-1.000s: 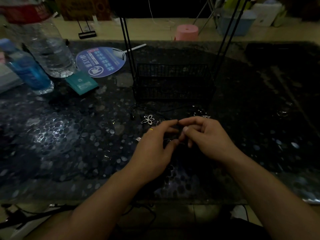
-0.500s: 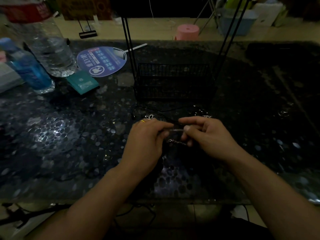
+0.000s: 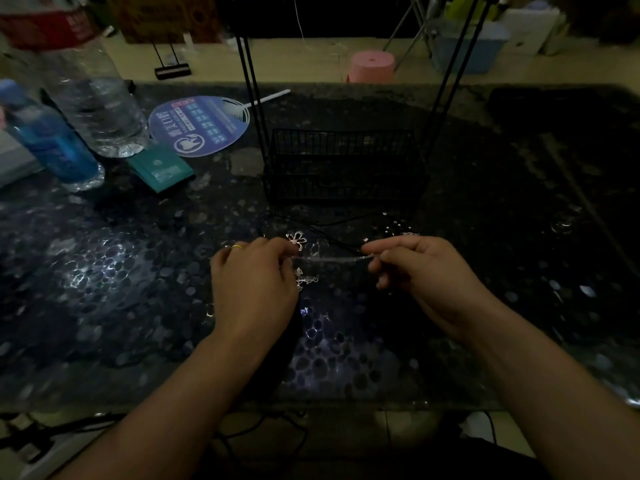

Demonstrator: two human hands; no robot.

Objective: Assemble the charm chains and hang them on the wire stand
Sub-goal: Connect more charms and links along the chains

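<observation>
A thin silver chain [image 3: 332,259] is stretched straight between my two hands above the dark pebbled table. My left hand [image 3: 254,289], with a gold ring, pinches its left end. My right hand [image 3: 422,277] pinches its right end. A silver cross charm [image 3: 304,279] hangs beside my left thumb. A silver flower charm [image 3: 296,240] lies on the table just beyond my left fingers, with black cord [image 3: 329,233] and small silver bits [image 3: 398,228] near it. The black wire stand [image 3: 343,164] with a mesh basket and tall uprights stands behind them.
At the back left stand a large clear water bottle [image 3: 93,112], a small blue bottle [image 3: 52,147], a teal packet [image 3: 160,170] and a round blue hand fan [image 3: 199,124]. A pink stool [image 3: 372,65] sits on the floor beyond the table [image 3: 104,271].
My hands have drawn apart, left hand leftward and right hand rightward, pulling the chain out straight between them. The cross charm now shows beside my left thumb.
</observation>
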